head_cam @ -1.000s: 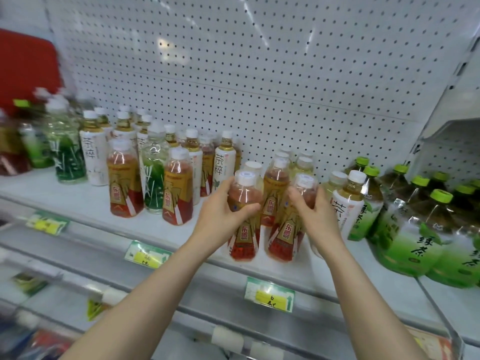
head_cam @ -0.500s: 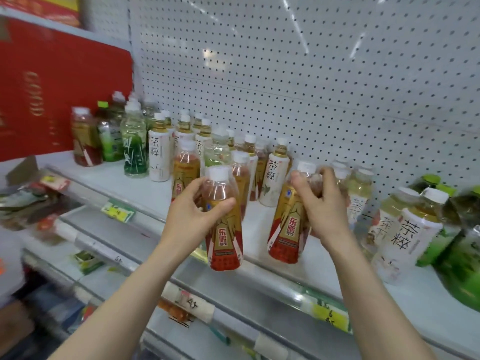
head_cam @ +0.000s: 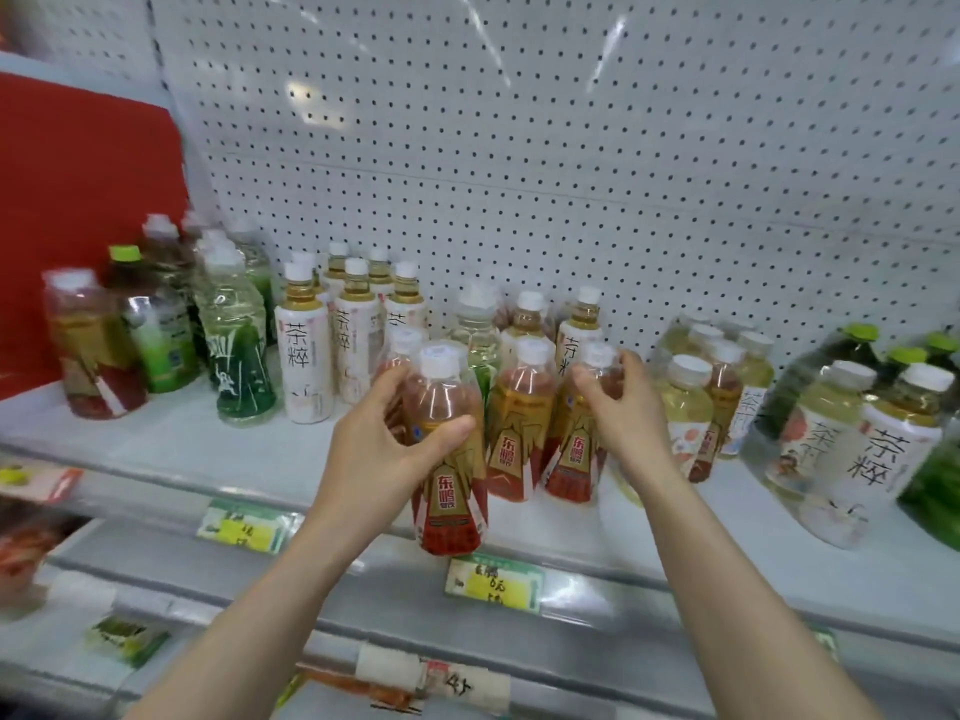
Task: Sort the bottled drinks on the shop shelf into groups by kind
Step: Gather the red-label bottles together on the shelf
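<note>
My left hand grips a red-and-gold labelled bottle held at the shelf's front edge. My right hand grips a second bottle of the same kind, which stands on the white shelf beside a third one. White-labelled tea bottles stand in a group at the back left. More white-labelled tea bottles stand at the right, partly cut off.
Clear bottles with green labels and one lone red-labelled bottle stand at the far left, next to a red panel. Pale yellow bottles stand right of my hands. White pegboard backs the shelf. Price tags line its front edge.
Both hands have carried their red-and-gold bottles leftward along the shelf. The right one now stands beside another bottle of its kind.
</note>
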A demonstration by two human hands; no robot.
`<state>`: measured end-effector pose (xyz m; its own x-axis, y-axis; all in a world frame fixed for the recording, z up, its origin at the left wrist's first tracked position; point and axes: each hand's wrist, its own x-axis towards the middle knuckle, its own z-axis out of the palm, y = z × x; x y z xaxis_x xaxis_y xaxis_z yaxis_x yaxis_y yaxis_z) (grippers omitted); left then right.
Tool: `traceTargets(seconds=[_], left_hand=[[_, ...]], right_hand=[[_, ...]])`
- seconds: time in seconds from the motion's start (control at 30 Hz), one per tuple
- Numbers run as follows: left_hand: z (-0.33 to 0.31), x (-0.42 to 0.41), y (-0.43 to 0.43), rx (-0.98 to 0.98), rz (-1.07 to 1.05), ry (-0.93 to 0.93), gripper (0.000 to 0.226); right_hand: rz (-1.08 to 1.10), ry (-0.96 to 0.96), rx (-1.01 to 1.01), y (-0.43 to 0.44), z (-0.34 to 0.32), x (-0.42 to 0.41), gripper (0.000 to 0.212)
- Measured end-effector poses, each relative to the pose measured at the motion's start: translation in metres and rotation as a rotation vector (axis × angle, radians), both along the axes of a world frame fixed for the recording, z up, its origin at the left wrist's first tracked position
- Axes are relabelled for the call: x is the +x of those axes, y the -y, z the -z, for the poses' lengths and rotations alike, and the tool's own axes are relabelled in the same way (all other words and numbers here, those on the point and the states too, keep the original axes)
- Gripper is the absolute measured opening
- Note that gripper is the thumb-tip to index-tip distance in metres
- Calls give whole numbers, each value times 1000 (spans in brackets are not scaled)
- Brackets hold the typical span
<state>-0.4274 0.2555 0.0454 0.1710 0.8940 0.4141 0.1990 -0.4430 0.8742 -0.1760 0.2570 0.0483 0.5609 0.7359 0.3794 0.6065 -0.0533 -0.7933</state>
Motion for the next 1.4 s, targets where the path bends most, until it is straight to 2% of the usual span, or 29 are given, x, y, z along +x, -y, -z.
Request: traceTargets(seconds=[0.17,0.23,0.3,0.37,0.47,0.53,0.63,0.73,0.8,0.87,0.93,1.07,1.13,1.23,1.33,1.4], left_hand=[[2,3,-8,-13,57,13,72],[5,4,-11,-15,68,11,63],[5,5,-12,-13,83,-1,74],[7,5,-14,-1,82,-12,84],[8,5,-15,1,66,-9,88],[9,5,-13,-7,63,10,86],[10,1,-10,-14,58,37,76],[9,-7,-8,-25,36,51,79],[9,-17,-8,-32,17,69,69],[8,-25,-7,-38,1,81,65],[8,-32,-7,-28,-16,77,65],[5,-38,-8,-15,-24,63,84],[2,-35,-8,0,-15,40,83],[-3,-22,-10,25,3,2,79],[-6,-3,-16,67,15,-45,68],[-5,12,-21,78,21,-70,66]], right_hand=[[10,0,-29,-18,-2,-1,78],[-16,9,-39,-23,-4,1,69],[-47,25,-49,-23,-7,2,54],[-27,57,-47,-22,-8,2,57],[89,346,120,-12,-18,-10,57],[-17,463,160,-8,-37,-27,48],[-202,472,-45,-23,-65,-52,56],[-194,588,-250,-49,-74,-68,63],[-172,591,-354,-62,-75,-75,63],[-167,551,-405,-68,-76,-78,59],[-179,487,-376,-68,-76,-79,55],[-176,374,-167,-59,-78,-80,39],[-162,303,2,-49,-91,-79,35],[-204,55,260,-32,-115,-70,31],[-259,-256,463,-19,-131,-57,19],[-303,-448,578,-11,-138,-47,19]])
